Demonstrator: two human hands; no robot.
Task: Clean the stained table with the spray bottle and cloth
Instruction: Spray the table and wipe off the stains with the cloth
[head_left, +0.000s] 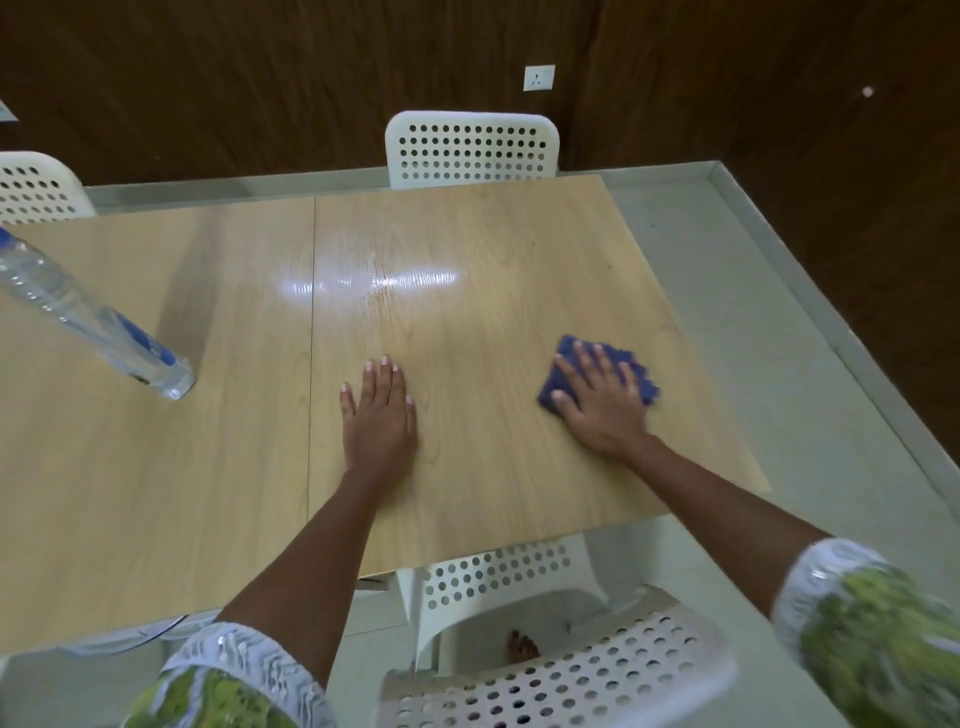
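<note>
Right hand (602, 405) lay flat on the blue cloth (631, 364), fingers spread and straight, pressing it to the table (467, 322) near the right edge. Cloth folded small; most of it hidden under the palm, only its far side and corners showing. Left hand (379, 410) rested palm down on bare tabletop, fingers straight and close together, well apart from the cloth; likely bracing.

Bottle (93, 317) stood on the left part of the table, clear plastic with blue label, well apart from both hands. Top partly out of frame; could not tell the nozzle type.

No stain made out on the surface; only a glare patch near the middle.

Judged step: wiping in progress on the right side.

Risks: the cloth sat close to the table's right edge, so an outward stroke could carry it off. With pressure from flat fingers only, the cloth might bunch or slip out from under the palm.
</note>
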